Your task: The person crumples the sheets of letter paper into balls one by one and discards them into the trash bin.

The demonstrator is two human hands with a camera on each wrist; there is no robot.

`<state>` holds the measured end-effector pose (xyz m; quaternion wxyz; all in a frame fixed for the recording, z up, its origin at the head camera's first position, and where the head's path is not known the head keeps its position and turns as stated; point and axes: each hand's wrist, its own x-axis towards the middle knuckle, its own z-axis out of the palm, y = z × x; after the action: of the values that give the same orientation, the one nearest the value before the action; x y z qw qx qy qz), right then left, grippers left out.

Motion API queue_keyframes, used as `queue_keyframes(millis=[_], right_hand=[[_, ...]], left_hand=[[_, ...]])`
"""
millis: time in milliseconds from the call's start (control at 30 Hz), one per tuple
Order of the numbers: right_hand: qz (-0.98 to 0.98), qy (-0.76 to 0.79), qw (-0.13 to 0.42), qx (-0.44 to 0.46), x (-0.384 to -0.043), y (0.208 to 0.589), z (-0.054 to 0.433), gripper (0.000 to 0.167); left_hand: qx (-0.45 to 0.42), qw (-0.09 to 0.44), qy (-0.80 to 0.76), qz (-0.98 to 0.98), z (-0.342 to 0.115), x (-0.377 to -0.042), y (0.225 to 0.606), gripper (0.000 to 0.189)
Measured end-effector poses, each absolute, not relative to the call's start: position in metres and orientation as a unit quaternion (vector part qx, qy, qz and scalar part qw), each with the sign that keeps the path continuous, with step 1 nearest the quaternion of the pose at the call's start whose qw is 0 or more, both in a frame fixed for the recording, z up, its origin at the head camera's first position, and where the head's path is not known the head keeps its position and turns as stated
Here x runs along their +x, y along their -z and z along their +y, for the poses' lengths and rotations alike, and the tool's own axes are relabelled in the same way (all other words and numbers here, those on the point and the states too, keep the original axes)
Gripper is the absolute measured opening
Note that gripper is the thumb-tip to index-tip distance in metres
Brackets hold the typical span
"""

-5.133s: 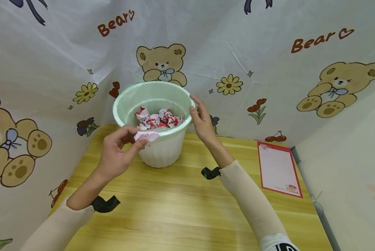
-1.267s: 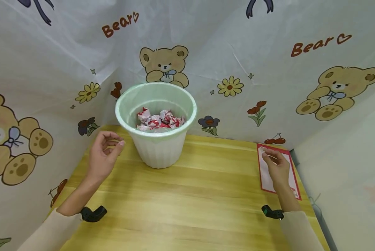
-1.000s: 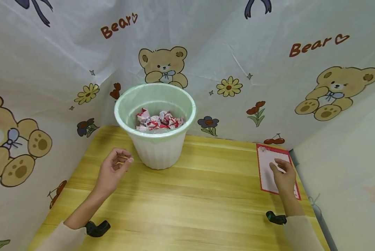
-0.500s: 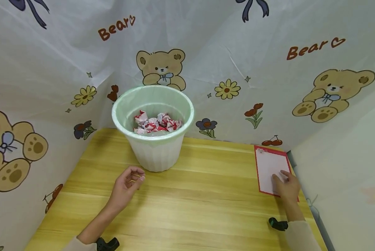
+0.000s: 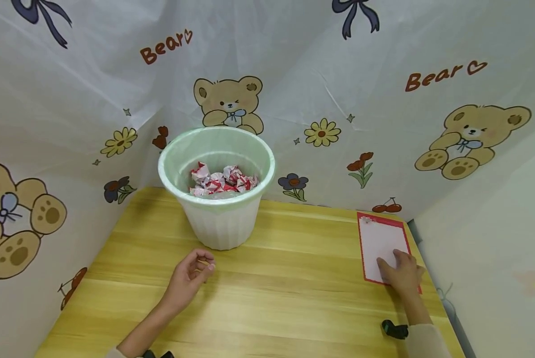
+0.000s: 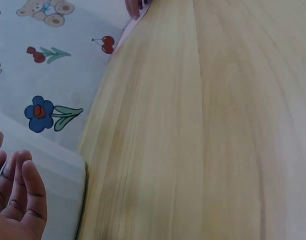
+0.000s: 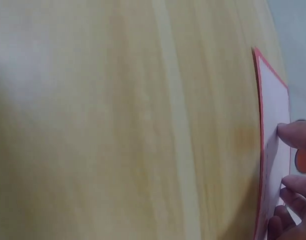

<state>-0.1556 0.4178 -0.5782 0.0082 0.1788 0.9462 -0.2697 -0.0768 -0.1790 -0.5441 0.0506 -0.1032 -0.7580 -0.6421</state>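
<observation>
My right hand [image 5: 403, 273] is over the lower right part of a red-bordered notepad [image 5: 381, 243] in the head view. In the right wrist view its thumb and fingertips touch the white page [image 7: 275, 100], spread apart. My left hand [image 5: 188, 278] hovers over the table in front of the bucket, fingers loosely curved around nothing. A pale green and white plastic bucket [image 5: 222, 228] stands upright at the back left. Inside it lie several crumpled red-and-white papers [image 5: 222, 180].
The wooden table [image 5: 285, 298] backs onto a white cloth [image 5: 294, 59] printed with bears and flowers. On the right is a pale side wall [image 5: 495, 248], close to the notepad. Black wrist cameras are strapped to both wrists.
Earlier my left hand held a small pale pink paper at the bucket rim, while my right touched the rim. Since then my right hand has gone to the notepad; my left has lowered, without paper.
</observation>
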Motion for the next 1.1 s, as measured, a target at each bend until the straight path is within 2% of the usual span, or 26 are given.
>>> queue_keyframes(millis=[500,600,867,1100], right_hand=[[0.975,0.216,0.03,0.045,-0.139,0.572,0.334,0.075],[0.976,0.215,0.02,0.014,-0.133,0.571,0.316,0.072],[0.975,0.214,-0.009,-0.058,-0.118,0.57,0.269,0.073],[0.971,0.219,0.022,-0.089,-0.105,0.564,0.233,0.075]], left_hand=[[-0.078,-0.013,0.648,-0.757,-0.161,-0.074,0.56,0.026],[-0.074,-0.029,0.65,-0.756,-0.157,-0.073,0.563,0.028],[-0.094,-0.028,0.652,-0.752,-0.153,-0.074,0.568,0.024],[-0.098,-0.066,0.647,-0.754,-0.146,-0.078,0.573,0.018]])
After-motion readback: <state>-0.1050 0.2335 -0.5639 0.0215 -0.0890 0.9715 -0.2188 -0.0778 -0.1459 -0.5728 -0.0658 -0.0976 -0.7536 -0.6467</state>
